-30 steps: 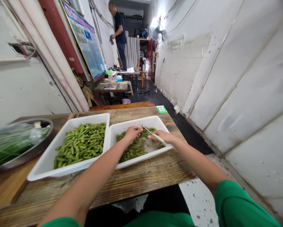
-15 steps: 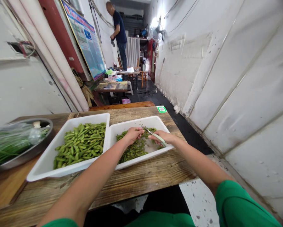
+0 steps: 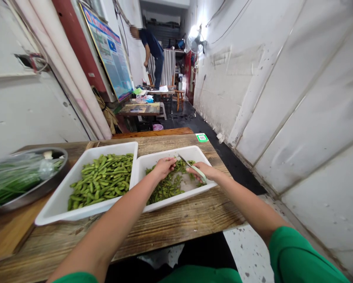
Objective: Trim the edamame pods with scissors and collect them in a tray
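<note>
My right hand is closed around the pale green handles of a pair of scissors, whose blades point up and left over the right white tray. Just left of the blade tips, my left hand has its fingertips pinched together; whatever is between them is too small to make out. Beneath both hands, green pods and trimmed bits lie in that tray, with part of its bottom showing. A heap of edamame pods fills much of the left white tray, which stands against the right one.
A metal bowl with bagged green stalks stands at the far left by a wooden board. A QR-code card lies at the table's far right corner. Further back, a person stands on a table.
My left hand has drawn slightly left, away from the scissor blades. In the background, the person has bent forward. My right hand stays about where it was.
</note>
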{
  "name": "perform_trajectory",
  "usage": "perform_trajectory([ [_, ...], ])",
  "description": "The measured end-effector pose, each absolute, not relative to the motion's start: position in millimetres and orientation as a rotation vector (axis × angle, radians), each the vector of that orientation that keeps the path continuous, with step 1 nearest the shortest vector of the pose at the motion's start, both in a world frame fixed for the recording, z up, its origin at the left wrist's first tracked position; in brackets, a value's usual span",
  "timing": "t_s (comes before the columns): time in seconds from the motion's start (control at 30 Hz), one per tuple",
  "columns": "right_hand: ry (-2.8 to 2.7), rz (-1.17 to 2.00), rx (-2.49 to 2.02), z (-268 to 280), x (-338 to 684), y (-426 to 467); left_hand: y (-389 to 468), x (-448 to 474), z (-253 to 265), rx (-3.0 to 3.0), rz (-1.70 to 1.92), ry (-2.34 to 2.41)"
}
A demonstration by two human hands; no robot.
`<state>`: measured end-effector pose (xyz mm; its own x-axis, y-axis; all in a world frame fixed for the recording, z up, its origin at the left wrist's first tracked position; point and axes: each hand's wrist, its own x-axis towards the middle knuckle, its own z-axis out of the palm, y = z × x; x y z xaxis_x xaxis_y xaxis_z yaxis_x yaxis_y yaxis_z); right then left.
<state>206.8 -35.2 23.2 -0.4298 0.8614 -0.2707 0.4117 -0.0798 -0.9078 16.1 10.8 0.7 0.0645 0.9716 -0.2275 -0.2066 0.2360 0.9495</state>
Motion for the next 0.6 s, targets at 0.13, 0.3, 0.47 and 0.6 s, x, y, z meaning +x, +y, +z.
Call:
perform_trajectory([
  [0.13, -1.723, 1.746, -1.289, 22.4, 206.1, -33.4, 10.6, 14.7, 6.4, 0.733, 1.185, 1.045],
  [0.3, -1.713, 1.812, -1.27, 25.0, 205.8, -35.0, 7.0, 19.7, 9.7, 0.636, 1.203, 0.938],
  [0.47, -1.759, 1.743, -1.288, 27.6, 206.1, -37.0, 1.9, 23.9, 11.3, 0.663, 1.132, 0.934],
  [0.6, -1.783, 1.676, -1.308, 28.2, 205.9, -38.8, -1.9, 25.4, 12.5, 0.706, 1.065, 0.958],
])
